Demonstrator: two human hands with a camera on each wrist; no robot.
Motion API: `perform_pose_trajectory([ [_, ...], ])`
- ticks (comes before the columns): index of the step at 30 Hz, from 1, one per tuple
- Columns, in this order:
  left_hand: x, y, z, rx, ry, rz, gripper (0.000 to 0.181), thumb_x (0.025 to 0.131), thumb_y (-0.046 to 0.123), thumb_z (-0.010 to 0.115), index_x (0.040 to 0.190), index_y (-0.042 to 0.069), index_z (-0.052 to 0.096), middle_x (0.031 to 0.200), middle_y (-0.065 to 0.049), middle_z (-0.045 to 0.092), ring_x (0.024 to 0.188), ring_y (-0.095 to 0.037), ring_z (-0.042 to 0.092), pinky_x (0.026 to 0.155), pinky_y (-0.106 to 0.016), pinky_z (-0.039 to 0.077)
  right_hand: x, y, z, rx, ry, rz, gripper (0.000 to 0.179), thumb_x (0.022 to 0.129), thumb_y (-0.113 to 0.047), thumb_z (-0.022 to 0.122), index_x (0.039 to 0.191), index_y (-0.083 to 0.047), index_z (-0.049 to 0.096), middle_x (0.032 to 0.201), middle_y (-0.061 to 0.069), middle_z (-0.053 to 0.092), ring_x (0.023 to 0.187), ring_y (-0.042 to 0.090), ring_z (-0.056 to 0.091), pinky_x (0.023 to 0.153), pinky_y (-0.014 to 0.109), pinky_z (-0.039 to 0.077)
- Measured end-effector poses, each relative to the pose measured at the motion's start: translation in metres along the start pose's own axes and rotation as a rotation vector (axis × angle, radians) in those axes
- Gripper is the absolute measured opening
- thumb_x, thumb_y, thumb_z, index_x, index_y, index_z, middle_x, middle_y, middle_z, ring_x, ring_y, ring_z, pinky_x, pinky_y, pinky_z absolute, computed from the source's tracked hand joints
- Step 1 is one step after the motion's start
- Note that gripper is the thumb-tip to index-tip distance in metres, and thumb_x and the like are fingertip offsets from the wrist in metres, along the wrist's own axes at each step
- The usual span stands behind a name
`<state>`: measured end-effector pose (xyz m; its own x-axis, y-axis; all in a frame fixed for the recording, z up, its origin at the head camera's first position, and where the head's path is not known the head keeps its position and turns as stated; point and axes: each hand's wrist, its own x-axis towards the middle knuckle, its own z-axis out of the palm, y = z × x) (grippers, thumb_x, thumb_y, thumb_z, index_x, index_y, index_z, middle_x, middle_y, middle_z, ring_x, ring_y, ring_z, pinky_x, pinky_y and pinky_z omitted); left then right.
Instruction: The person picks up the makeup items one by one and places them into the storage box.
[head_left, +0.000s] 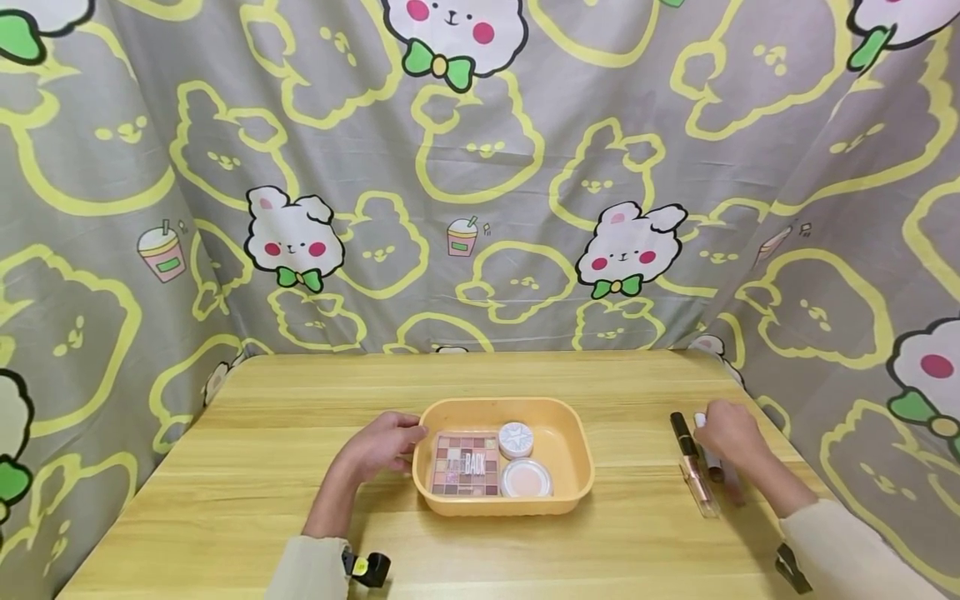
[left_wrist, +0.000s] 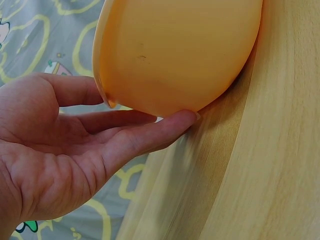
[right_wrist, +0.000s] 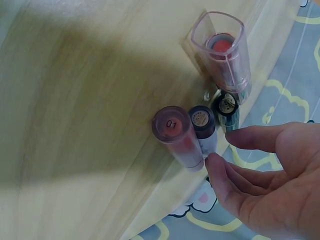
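Note:
At the left end of the orange plastic basket point(head_left: 581, 467), my left hand point(head_left: 386, 442) grips the wall, its fingers point(left_wrist: 75, 91) reaching behind the rim and the thumb point(left_wrist: 170, 129) along the outside. Inside lie an eyeshadow palette point(head_left: 465, 467), a round white compact point(head_left: 516, 440) with a star pattern, and a round clear-lidded compact point(head_left: 527, 480). On the right, my right hand point(head_left: 731, 433) pinches the white end of a white-and-dark cosmetic tube point(right_wrist: 202, 121). Beside it lie a pinkish tube point(right_wrist: 177, 131) marked 01, a black-capped tube point(head_left: 681, 429) and a clear-cased lipstick point(right_wrist: 222, 55).
The wooden table point(head_left: 285, 400) carries the basket near its middle and the tubes near its right edge. A patterned grey curtain point(head_left: 517, 192) hangs behind and along both sides. Dark wrist cameras point(head_left: 371, 570) are strapped at the sleeves.

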<state>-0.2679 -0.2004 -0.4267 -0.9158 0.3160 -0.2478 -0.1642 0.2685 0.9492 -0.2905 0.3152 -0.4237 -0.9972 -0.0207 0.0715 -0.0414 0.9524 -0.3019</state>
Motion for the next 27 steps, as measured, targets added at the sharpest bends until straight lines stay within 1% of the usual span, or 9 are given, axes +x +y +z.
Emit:
perform_pose_trajectory([
  [3, 0.0006, 0.0004, 0.0005, 0.002, 0.000, 0.002, 0.045, 0.106, 0.014, 0.043, 0.139, -0.018, 0.047, 0.123, -0.030, 0.065, 0.108, -0.034, 0.069, 0.083, -0.043, 0.062, -0.0004, 0.0007, 0.0011, -0.007, -0.014, 0.003, 0.022, 0.075, -0.002, 0.055, 0.061, -0.011, 0.040, 0.059, 0.002, 0.038, 0.056, 0.020, 0.041, 0.050, 0.030, 0.033],
  [7, 0.0007, 0.0008, 0.0006, -0.003, 0.000, -0.001, 0.045, 0.106, 0.014, 0.043, 0.138, -0.017, 0.048, 0.123, -0.029, 0.065, 0.109, -0.033, 0.069, 0.083, -0.042, 0.062, -0.0004, 0.0009, 0.0010, -0.014, -0.024, 0.007, 0.020, 0.076, -0.002, 0.055, 0.063, -0.010, 0.042, 0.060, 0.004, 0.041, 0.056, 0.021, 0.042, 0.051, 0.030, 0.034],
  [17, -0.0012, -0.0001, 0.0005, 0.001, -0.021, 0.007, 0.046, 0.106, 0.014, 0.044, 0.139, -0.018, 0.046, 0.124, -0.030, 0.064, 0.110, -0.034, 0.068, 0.084, -0.044, 0.062, -0.0004, 0.0022, 0.0014, -0.010, -0.056, 0.013, 0.017, 0.076, -0.001, 0.054, 0.064, -0.008, 0.045, 0.062, 0.007, 0.045, 0.058, 0.022, 0.044, 0.052, 0.030, 0.036],
  [27, 0.0004, -0.0006, -0.0006, -0.007, -0.011, 0.005, 0.046, 0.106, 0.013, 0.043, 0.139, -0.018, 0.046, 0.125, -0.031, 0.064, 0.109, -0.033, 0.069, 0.084, -0.043, 0.062, 0.0005, 0.0011, 0.0000, -0.010, -0.072, 0.021, 0.016, 0.076, 0.001, 0.053, 0.065, -0.008, 0.045, 0.063, 0.008, 0.046, 0.060, 0.024, 0.045, 0.053, 0.032, 0.038],
])
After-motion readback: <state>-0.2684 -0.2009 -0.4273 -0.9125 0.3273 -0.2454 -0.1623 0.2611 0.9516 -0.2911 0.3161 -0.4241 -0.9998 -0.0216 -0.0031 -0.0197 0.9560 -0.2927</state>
